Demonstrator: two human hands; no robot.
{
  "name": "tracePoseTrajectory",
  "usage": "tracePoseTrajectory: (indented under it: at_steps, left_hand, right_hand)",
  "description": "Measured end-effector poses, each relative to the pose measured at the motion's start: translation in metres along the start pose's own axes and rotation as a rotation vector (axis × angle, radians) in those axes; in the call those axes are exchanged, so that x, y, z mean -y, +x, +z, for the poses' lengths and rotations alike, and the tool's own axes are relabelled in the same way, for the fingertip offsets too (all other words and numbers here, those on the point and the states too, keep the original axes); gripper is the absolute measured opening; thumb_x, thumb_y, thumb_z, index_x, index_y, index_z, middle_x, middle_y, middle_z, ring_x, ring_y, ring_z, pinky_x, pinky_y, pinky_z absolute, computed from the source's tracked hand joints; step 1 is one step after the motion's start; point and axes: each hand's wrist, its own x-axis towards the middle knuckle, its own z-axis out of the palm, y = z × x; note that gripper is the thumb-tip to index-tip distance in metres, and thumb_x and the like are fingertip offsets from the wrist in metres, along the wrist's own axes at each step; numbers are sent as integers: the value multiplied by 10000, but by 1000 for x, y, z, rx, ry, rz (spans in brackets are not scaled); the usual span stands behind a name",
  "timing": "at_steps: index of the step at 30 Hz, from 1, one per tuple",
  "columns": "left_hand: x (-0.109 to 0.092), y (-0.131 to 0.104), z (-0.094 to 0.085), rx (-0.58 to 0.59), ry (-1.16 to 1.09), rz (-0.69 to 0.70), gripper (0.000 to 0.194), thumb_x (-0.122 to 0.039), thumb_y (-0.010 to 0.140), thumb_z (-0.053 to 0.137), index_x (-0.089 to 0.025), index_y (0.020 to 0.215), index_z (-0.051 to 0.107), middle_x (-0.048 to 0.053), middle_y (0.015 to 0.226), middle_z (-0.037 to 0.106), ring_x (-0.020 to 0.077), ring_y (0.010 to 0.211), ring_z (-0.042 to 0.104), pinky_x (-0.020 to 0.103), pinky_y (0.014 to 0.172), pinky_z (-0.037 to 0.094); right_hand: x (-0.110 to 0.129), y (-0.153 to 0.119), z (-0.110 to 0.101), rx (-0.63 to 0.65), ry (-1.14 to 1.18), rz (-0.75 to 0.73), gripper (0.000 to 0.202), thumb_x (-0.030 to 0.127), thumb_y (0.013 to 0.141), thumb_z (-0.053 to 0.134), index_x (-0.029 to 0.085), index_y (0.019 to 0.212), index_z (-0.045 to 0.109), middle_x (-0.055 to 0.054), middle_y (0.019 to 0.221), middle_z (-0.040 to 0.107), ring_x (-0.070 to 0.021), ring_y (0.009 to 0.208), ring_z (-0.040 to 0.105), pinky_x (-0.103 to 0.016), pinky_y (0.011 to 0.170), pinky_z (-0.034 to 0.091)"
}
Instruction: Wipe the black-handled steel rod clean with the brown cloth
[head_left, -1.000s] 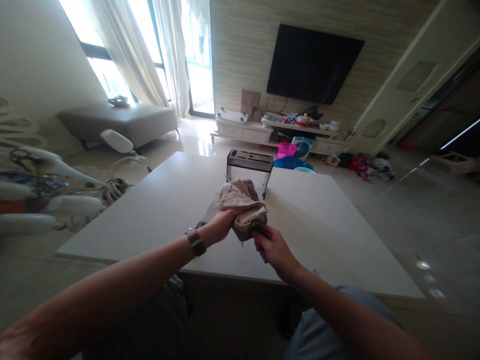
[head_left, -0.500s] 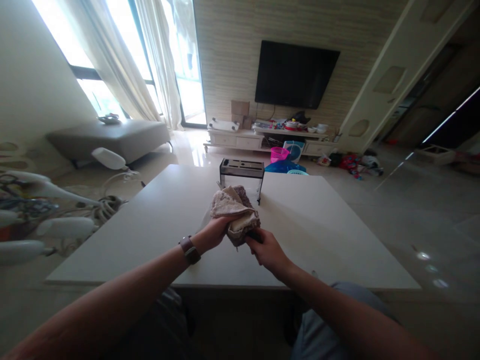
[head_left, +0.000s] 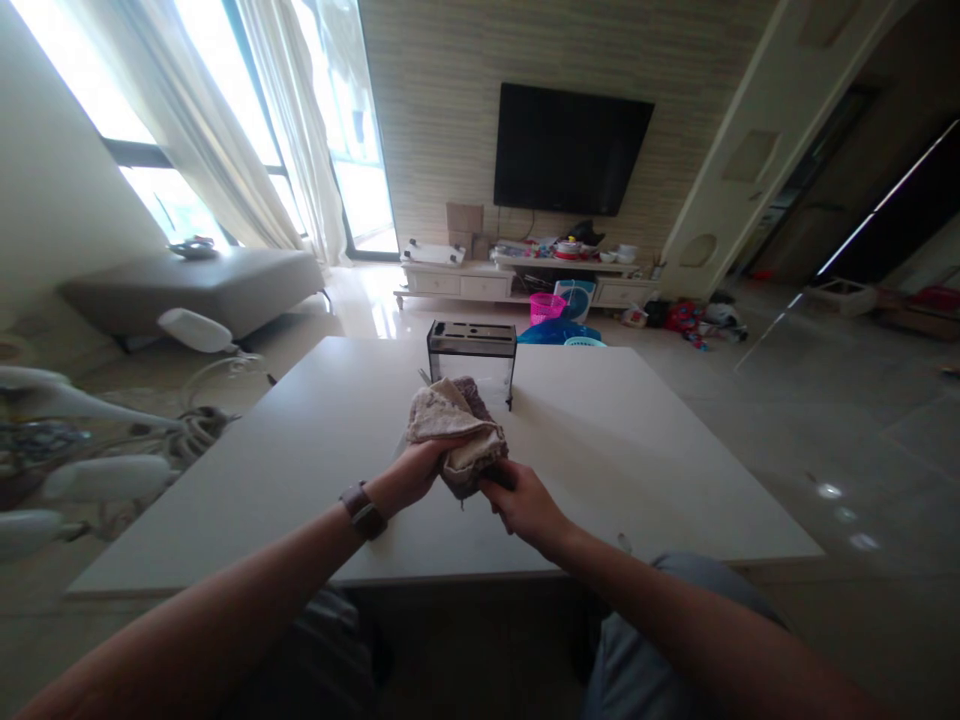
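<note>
Both my hands hold a bunched cloth (head_left: 456,432) just above the worktop (head_left: 637,460): left hand (head_left: 415,472) with fingers curled around its underside, right hand (head_left: 525,505) pinching its lower edge. Behind it stands a dark-framed box (head_left: 472,358).

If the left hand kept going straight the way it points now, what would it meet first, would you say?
Probably the dark knife block standing just beyond the bunched cloth that the left hand grips; depth is hard to judge.
</note>
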Motion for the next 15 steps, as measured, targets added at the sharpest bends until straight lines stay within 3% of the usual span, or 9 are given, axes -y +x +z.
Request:
tracePoseTrajectory:
  at_steps: [4,8,15]
  left_hand:
    - [-2,5,1,-24,5,24,538,-186,657,908,-124,1162,732,140,1180,758,264,1003,740,359,903,602]
    - [-10,10,-1,-23,-39,59,512,-178,639,915,-126,1116,735,128,1141,767,237,943,747,321,855,615]
    - [-30,24,-18,-56,-118,221,465,-142,680,873,-151,1113,702,80,1059,780,212,939,743,327,885,605]
  right_hand:
    - [1,2,-1,6,1,-11,229,412,838,613,184,841,605,86,559,500,-58,354,394,-193,323,318]
    - [4,4,-1,5,6,-20,232,411,837,622,181,865,616,86,566,502,-56,360,394,-190,330,315]
    - [8,3,-2,4,-50,-33,185,366,849,615,181,858,618,70,584,517,-69,397,425,-201,372,343]
